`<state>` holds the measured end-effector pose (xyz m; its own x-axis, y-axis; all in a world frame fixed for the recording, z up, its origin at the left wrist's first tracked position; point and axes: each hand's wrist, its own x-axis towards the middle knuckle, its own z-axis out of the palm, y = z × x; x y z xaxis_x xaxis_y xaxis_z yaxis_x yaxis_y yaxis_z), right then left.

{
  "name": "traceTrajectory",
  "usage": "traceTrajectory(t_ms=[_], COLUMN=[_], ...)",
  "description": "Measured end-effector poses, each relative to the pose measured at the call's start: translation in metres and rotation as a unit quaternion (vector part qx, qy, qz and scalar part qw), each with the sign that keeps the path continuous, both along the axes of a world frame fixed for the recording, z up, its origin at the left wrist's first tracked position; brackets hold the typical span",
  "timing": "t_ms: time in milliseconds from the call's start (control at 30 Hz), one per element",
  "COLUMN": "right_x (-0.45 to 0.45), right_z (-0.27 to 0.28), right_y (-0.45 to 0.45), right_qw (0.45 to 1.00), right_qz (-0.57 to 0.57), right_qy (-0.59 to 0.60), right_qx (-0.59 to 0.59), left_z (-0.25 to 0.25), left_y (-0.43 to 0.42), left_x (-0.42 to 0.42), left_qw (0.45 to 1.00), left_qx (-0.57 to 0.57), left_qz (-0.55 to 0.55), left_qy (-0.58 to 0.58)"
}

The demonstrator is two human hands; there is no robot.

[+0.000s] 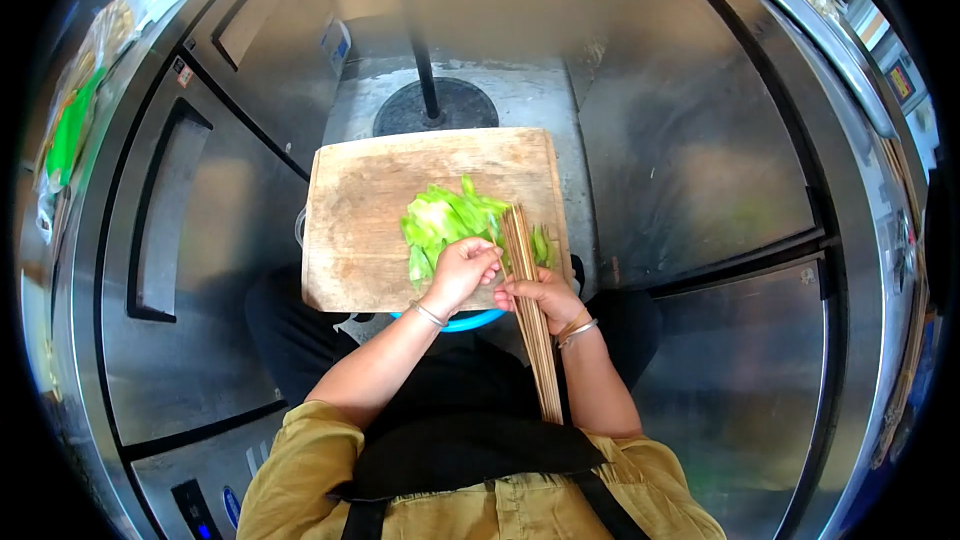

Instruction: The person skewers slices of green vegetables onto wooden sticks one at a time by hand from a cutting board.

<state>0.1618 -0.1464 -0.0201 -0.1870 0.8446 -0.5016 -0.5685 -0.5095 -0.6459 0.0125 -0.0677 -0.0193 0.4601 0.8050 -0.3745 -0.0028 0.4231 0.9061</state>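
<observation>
Right hand (pixel 548 298) grips skewers (pixel 536 345) jutting out on both sides.

Brushed stainless-steel cabinets (pixel 240 260) with dark-edged recessed handles (pixel 170 225) line the left, and over on the right, broad silvery steel doors (pixel 690 130) catch soft, warm reflections. Between them lies a pale-grey floor (pixel 545 90), where a round black base (pixel 458 105) carries a slim black pole (pixel 414 30).

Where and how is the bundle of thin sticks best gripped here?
Probably near the middle, from the right: the bundle is long and narrow, its far end over the board, and the left hand crowds its left side. The right hand holds it about there.
</observation>
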Motion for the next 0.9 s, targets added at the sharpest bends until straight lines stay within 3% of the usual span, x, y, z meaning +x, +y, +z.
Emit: traceTrajectory(t_ms=[100, 167, 233, 267, 333, 367, 433, 567, 833, 900], right_x=[0.003, 0.003, 0.002, 0.002, 0.001, 0.0, 0.0, 0.0, -0.001, 0.0], right_z=[-0.007, -0.009, -0.003, -0.004, -0.003, -0.003, -0.003, -0.001, -0.001, -0.001], right_y=[0.0, 0.001, 0.0, 0.001, 0.001, 0.001, 0.001, 0.001, 0.002, 0.001], right_qw=[1.0, 1.0, 1.0, 1.0, 1.0, 1.0, 1.0, 1.0, 1.0, 1.0], right_qz=[0.008, 0.011, 0.008, 0.007, 0.006, 0.004, 0.003, -0.006, -0.008, -0.009], right_qy=[-0.004, 0.005, 0.001, 0.002, 0.0, -0.004, 0.0, 0.014, 0.016, 0.018], right_qx=[0.008, 0.015, 0.011, 0.011, 0.006, 0.002, 0.002, 0.005, 0.001, 0.003], left_z=[0.001, -0.013, -0.05, -0.046, -0.033, -0.033, -0.034, -0.033, -0.052, -0.048], left_y=[0.0, 0.006, 0.017, 0.017, 0.015, 0.015, 0.015, 0.019, 0.024, 0.021], left_x=[-0.012, -0.035, -0.068, -0.079, -0.093, -0.094, -0.092, -0.092, -0.103, -0.102], left_qw=[1.0, 0.988, 0.937, 0.937, 0.863, 0.863, 0.803, 0.814, 0.893, 0.89], left_qx=[0.009, 0.13, 0.293, 0.292, 0.322, 0.321, 0.365, 0.343, 0.247, 0.27], left_qz=[0.015, 0.045, 0.113, 0.113, 0.076, 0.077, 0.047, 0.028, 0.057, 0.075], left_qy=[-0.012, 0.073, 0.155, 0.157, 0.382, 0.383, 0.468, 0.468, 0.371, 0.36])
